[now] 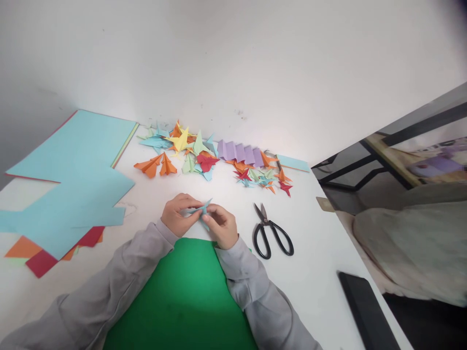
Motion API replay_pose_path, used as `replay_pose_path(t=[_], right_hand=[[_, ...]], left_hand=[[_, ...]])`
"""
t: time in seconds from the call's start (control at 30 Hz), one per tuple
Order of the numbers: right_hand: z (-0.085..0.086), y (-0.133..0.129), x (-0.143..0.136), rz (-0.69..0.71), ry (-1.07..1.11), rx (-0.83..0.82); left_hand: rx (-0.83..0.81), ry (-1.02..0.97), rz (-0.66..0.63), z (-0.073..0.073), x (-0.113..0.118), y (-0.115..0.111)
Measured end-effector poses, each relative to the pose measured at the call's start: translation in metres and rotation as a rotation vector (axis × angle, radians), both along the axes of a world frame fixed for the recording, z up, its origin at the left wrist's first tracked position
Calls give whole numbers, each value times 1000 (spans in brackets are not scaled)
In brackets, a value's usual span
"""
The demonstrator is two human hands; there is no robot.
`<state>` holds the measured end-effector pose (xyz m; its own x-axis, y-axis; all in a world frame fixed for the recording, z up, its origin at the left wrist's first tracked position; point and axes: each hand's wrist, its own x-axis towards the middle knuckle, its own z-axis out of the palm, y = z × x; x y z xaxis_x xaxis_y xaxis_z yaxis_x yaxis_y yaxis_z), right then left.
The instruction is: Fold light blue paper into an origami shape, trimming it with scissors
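Note:
A small light-blue folded paper piece [204,210] with pointed ends is held between both hands, just above the far edge of a green sheet [182,291]. My left hand [181,214] pinches its left side between thumb and fingers. On the right side, my right hand [221,225] grips it the same way, thumb in front. The fingertips hide part of the piece. Black-handled scissors [273,231] lie on the white table to the right of my right hand, blades slightly apart.
Folded paper stars [180,141] and a purple pleated strip [240,153] lie along the wall. Blue sheets [83,141] cover the left side, with red and orange scraps [41,263] below. A black phone-like object [368,311] lies at the right edge.

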<state>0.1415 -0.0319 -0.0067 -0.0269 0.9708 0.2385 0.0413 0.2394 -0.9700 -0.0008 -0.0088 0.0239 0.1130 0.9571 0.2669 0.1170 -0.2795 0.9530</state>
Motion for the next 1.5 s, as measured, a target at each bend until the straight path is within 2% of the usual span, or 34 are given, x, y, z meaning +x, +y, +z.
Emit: replay_pose_path(t=[0.17, 0.27, 0.5, 0.67, 0.77, 0.87, 1.1, 1.5], right_hand=[[-1, 1, -3, -32, 155, -180], [1, 3, -3, -43, 237, -228], [0, 6, -1, -73, 272, -234], [-2, 6, 1, -81, 310, -208], [-4, 6, 2, -84, 332, -199], [-5, 7, 3, -109, 336, -195], [-4, 8, 2, -140, 325, -195], [-2, 8, 1, -174, 385, -237]], left_hand=[[-220, -80, 58, -3, 2, 1], [-322, -182, 42, -3, 1, 3], [-439, -335, -35, 0, -1, 5], [-554, -566, -180, -3, -5, 8], [-611, -642, -218, -3, -7, 10], [-607, -622, -218, -2, -7, 11], [-483, -454, -234, -4, -2, 7], [-590, -435, -268, -8, -3, 9]])
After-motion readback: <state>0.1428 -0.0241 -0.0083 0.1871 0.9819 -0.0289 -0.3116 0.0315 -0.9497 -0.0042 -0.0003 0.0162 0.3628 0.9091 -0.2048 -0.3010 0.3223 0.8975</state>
